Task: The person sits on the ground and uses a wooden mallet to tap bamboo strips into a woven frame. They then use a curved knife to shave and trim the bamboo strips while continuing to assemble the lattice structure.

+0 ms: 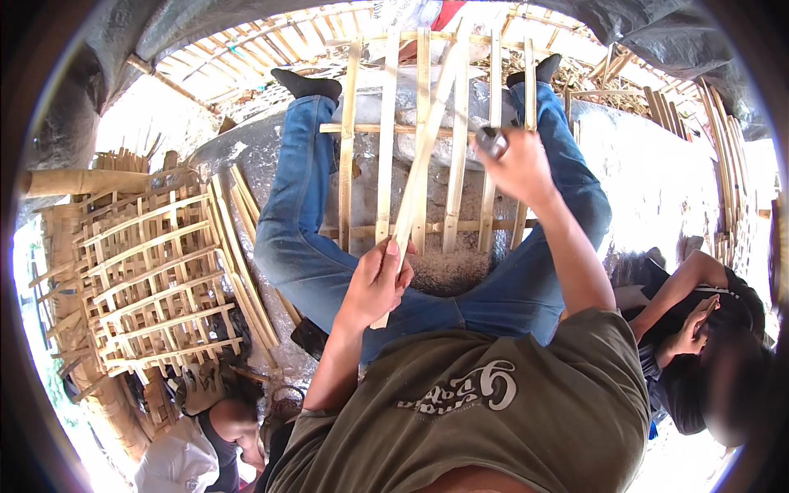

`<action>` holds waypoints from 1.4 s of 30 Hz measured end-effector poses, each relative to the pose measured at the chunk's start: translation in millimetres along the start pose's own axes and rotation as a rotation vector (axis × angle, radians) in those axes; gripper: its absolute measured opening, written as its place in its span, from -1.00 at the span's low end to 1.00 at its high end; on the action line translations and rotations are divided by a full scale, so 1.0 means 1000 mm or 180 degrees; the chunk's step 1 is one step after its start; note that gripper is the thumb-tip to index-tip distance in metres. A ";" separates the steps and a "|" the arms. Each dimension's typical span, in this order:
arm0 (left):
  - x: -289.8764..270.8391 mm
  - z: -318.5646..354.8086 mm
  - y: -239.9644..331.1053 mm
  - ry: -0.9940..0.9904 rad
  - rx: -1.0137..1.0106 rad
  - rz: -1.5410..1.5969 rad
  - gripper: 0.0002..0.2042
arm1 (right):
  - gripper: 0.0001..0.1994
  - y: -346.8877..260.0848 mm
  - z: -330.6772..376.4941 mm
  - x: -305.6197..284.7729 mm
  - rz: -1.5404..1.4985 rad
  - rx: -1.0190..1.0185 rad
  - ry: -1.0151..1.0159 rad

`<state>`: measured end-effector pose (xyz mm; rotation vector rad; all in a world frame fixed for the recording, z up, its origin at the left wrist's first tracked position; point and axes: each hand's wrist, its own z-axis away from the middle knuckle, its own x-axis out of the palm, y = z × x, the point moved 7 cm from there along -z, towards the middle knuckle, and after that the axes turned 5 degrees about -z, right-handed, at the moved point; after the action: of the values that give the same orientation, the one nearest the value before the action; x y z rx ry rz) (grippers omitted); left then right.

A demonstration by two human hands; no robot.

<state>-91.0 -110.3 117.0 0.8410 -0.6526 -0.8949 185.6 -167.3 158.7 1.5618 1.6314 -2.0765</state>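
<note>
My left hand (377, 283) is closed around the lower part of a long pale bamboo strip (426, 154). The strip slants up and to the right across a frame of upright bamboo slats (385, 156) between my legs. Thin crosspieces (367, 128) run beneath those slats. In my raised right hand (521, 167), over the frame's right side, is a dark, hammer-like metal tool (491, 142). Its handle is mostly hidden by my fingers, and the tool is slightly blurred.
Stacked bamboo lattices (156, 279) lie at the left, with loose strips (246, 263) beside them. One person (699, 329) sits close on my right, another (193, 448) at the lower left. More bamboo slats (723, 164) stand at the far right. My outstretched legs (297, 189) flank the frame.
</note>
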 end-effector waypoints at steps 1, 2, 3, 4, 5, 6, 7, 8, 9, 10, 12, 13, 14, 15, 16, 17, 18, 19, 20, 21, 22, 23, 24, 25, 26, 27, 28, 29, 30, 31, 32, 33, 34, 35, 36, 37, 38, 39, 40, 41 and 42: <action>0.000 -0.002 0.001 0.0042 -0.0001 0.0009 -0.56 | -0.76 -0.009 0.012 0.011 0.0160 -0.0103 -0.0261; 0.001 -0.004 0.004 0.0063 0.0007 0.0017 -0.56 | -0.86 -0.013 0.025 0.020 0.0413 -0.0300 -0.0393; 0.002 -0.005 0.007 0.0111 -0.0092 0.0229 -0.65 | -0.89 -0.017 0.035 0.030 0.0525 -0.0482 -0.0498; 0.003 -0.008 0.009 0.0120 0.0049 0.0028 -0.68 | -0.89 -0.022 0.043 0.038 0.0635 -0.0666 -0.0605; 0.005 -0.010 0.010 0.0132 0.0187 -0.0177 -0.70 | -0.88 -0.030 0.048 0.043 0.0651 -0.0702 -0.0721; 0.007 -0.011 0.012 0.0145 0.0324 -0.0382 -0.72 | -0.86 -0.040 0.053 0.048 0.0666 -0.0739 -0.0837; 0.006 -0.011 0.014 0.0284 0.0410 -0.0616 -0.79 | -0.85 -0.046 0.056 0.052 0.0679 -0.0776 -0.0955; 0.005 -0.012 0.015 0.0397 0.0579 -0.0830 -0.79 | -0.85 -0.048 0.057 0.055 0.0773 -0.0814 -0.0986; 0.003 -0.013 0.013 0.0511 0.0747 -0.1044 -0.80 | -0.85 -0.049 0.058 0.057 0.0866 -0.0852 -0.1018; 0.002 -0.012 0.014 0.0625 0.0915 -0.1258 -0.80 | -0.85 -0.051 0.059 0.060 0.0960 -0.0890 -0.1051; 0.002 -0.012 0.014 0.0632 0.0950 -0.1371 -0.79 | -0.83 -0.052 0.056 0.061 0.1208 -0.0758 -0.1255; 0.002 -0.012 0.014 0.0636 0.0967 -0.1426 -0.79 | -0.81 -0.051 0.053 0.062 0.1333 -0.0691 -0.1356; 0.002 -0.012 0.012 0.0598 0.0924 -0.1368 -0.79 | -0.80 -0.052 0.051 0.062 0.1389 -0.0726 -0.1318; 0.001 -0.013 0.010 0.0560 0.0882 -0.1310 -0.79 | -0.79 -0.052 0.049 0.062 0.1446 -0.0760 -0.1280; 0.000 -0.014 0.009 0.0521 0.0840 -0.1253 -0.78 | -0.78 -0.052 0.046 0.062 0.1503 -0.0793 -0.1241; 0.000 -0.015 0.011 0.0538 0.0835 -0.1223 -0.78 | -0.78 -0.052 0.043 0.062 0.1575 -0.0838 -0.1176; 0.000 -0.014 0.016 0.0555 0.0831 -0.1193 -0.77 | -0.78 -0.053 0.040 0.062 0.1648 -0.0881 -0.1111; 0.000 -0.014 0.020 0.0572 0.0826 -0.1164 -0.77 | -0.78 -0.053 0.037 0.062 0.1719 -0.0924 -0.1045; 0.000 -0.014 0.023 0.0550 0.0798 -0.1012 -0.76 | -0.79 -0.055 0.033 0.061 0.1667 -0.0910 -0.1031; -0.001 -0.015 0.026 0.0530 0.0770 -0.0861 -0.76 | -0.80 -0.057 0.029 0.060 0.1613 -0.0896 -0.1017; -0.001 -0.014 0.029 0.0511 0.0741 -0.0709 -0.75 | -0.80 -0.059 0.024 0.058 0.1558 -0.0884 -0.1005; -0.001 -0.011 0.034 0.0505 0.0690 -0.0697 -0.75 | -0.81 -0.052 0.015 0.056 0.1616 -0.0600 -0.1018; 0.000 -0.006 0.039 0.0495 0.0640 -0.0686 -0.75 | -0.82 -0.043 0.004 0.051 0.1673 -0.0311 -0.1028; 0.001 -0.002 0.040 0.0487 0.0589 -0.0674 -0.74 | -0.82 -0.033 -0.008 0.044 0.1725 -0.0024 -0.1037; 0.003 -0.001 0.036 0.0408 0.0565 -0.0665 -0.75 | -0.82 -0.022 -0.021 0.026 0.1804 0.0132 -0.0716; 0.005 0.001 0.029 0.0336 0.0522 -0.0667 -0.76 | -0.81 -0.013 -0.029 0.014 0.1864 -0.0046 -0.0617; 0.009 0.001 0.023 0.0256 0.0498 -0.0662 -0.77 | -0.80 -0.010 -0.033 0.003 0.1942 -0.0226 -0.0505; 0.012 -0.001 0.015 0.0269 0.0411 -0.0686 -0.78 | -0.80 -0.011 -0.032 0.004 0.1950 -0.0108 -0.0690; 0.013 -0.003 0.012 0.0233 0.0452 -0.0584 -0.79 | -0.79 -0.016 -0.027 0.008 0.1957 0.0007 -0.0871; 0.013 -0.005 0.011 0.0195 0.0493 -0.0482 -0.79 | -0.79 -0.019 -0.022 0.013 0.1964 0.0124 -0.1051; 0.014 -0.004 0.008 0.0143 0.0500 -0.0376 -0.80 | -0.80 -0.019 -0.013 0.019 0.1776 0.0152 -0.1123; 0.012 -0.006 0.016 0.0150 0.0553 -0.0381 -0.81 | -0.81 -0.027 -0.004 0.027 0.1737 -0.0078 -0.1123; 0.010 -0.006 0.022 0.0192 0.0595 -0.0390 -0.80 | -0.81 -0.033 0.007 0.034 0.1696 -0.0310 -0.1122; 0.007 -0.005 0.029 0.0240 0.0639 -0.0433 -0.80 | -0.81 -0.049 0.016 0.034 0.1448 -0.0983 -0.0746; 0.003 -0.005 0.034 0.0289 0.0682 -0.0477 -0.79 | -0.81 -0.045 0.012 0.033 0.1491 -0.0913 -0.0726; -0.001 -0.005 0.037 0.0348 0.0872 -0.0692 -0.79 | -0.80 -0.042 0.003 0.030 0.1533 -0.0843 -0.0706; -0.005 -0.004 0.043 0.0413 0.0918 -0.0844 -0.79 | -0.80 -0.042 -0.006 0.026 0.1585 -0.0775 -0.0679; -0.008 -0.002 0.051 0.0479 0.0963 -0.0996 -0.78 | -0.79 -0.048 -0.010 0.023 0.1660 -0.0984 -0.0587; -0.010 0.000 0.056 0.0544 0.1009 -0.1148 -0.78 | -0.78 -0.052 -0.013 0.022 0.1701 -0.0968 -0.0602; -0.012 0.000 0.057 0.0593 0.1054 -0.1185 -0.78 | -0.77 -0.057 -0.016 0.021 0.1759 -0.0956 -0.0621; -0.013 -0.001 0.061 0.0619 0.1139 -0.1270 -0.78 | -0.76 -0.060 -0.019 0.021 0.1817 -0.0944 -0.0642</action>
<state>-72.4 -77.2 166.1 1.3958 -0.4868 -1.0514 152.0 -116.8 185.4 1.4414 1.1750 -1.5563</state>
